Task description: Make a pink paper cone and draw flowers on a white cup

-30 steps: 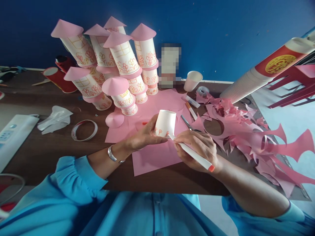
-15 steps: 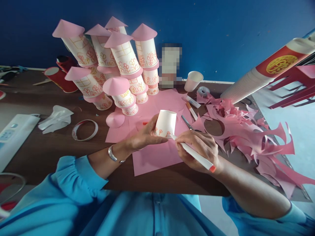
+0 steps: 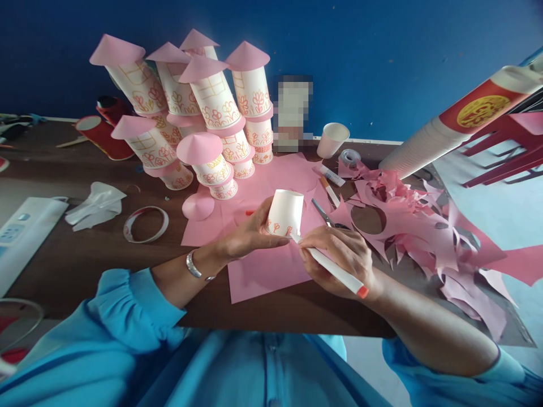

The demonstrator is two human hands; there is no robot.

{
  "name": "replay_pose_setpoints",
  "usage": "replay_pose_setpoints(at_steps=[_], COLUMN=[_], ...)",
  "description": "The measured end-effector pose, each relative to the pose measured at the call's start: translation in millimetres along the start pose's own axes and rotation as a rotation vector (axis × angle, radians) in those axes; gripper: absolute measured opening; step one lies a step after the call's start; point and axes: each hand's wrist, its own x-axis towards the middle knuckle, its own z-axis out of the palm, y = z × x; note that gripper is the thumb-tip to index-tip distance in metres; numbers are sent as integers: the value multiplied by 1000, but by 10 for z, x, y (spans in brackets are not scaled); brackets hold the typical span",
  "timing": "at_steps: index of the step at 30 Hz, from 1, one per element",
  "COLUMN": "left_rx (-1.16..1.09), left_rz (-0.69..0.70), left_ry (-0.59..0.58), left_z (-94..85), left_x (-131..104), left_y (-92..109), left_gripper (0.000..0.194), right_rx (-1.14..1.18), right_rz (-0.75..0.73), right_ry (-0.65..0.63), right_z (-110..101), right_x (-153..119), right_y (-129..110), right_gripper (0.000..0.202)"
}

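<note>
A white paper cup (image 3: pixel 286 210) is gripped from its left side by my left hand (image 3: pixel 251 232), thumb along the wall and fingers beneath. Small orange flowers are drawn along its lower edge. Pinched in my right hand (image 3: pixel 339 254) is a white marker (image 3: pixel 337 272) with an orange end; its tip meets the cup near the bottom rim. Under both hands lie pink paper sheets (image 3: pixel 263 282). Scissors (image 3: pixel 324 213) rest just beyond my right hand, their handles partly hidden by it. An orange cap or pen end (image 3: pixel 249 213) shows beside my left fingers.
Cup towers with pink cone roofs (image 3: pixel 216 96) stand at the back left. Pink paper scraps (image 3: pixel 407 220) spread over the right side, near a leaning stack of paper cups (image 3: pixel 419 150). A tape roll (image 3: pixel 145 224) and a power strip (image 3: pixel 29 237) lie left; another cup (image 3: pixel 333 140) stands behind.
My right hand and the marker have shifted slightly left along the cup's lower edge. At the far right, some pink scraps have moved. The cup and my left hand stay in place.
</note>
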Motion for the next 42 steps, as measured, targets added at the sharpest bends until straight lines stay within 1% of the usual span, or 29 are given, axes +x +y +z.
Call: replay_pose_setpoints(at_steps=[7,14,22,30,36,42], left_rx=[5,4,30,103,136,132], left_rz=[6,5,-29,-55,-58,-40], left_ry=[5,-3,-1,0,6,6], left_z=[-6,6,11,26,33,36], left_x=[-2,2,-2,-17,-13,-13], left_y=[-17,13,29,93,87,97], left_gripper=[75,70,76,80,85,84], right_rx=[22,30,7,0,8,13], right_rz=[-30,-6,3,9,-9,6], right_ry=[54,17,24,19,17,-1], right_z=[-22,-13,0,-7,-8,-16], right_x=[32,16,2,20,24,22], right_y=[3,1,19,12,16,9], right_gripper=[15,14,12,13,10,11])
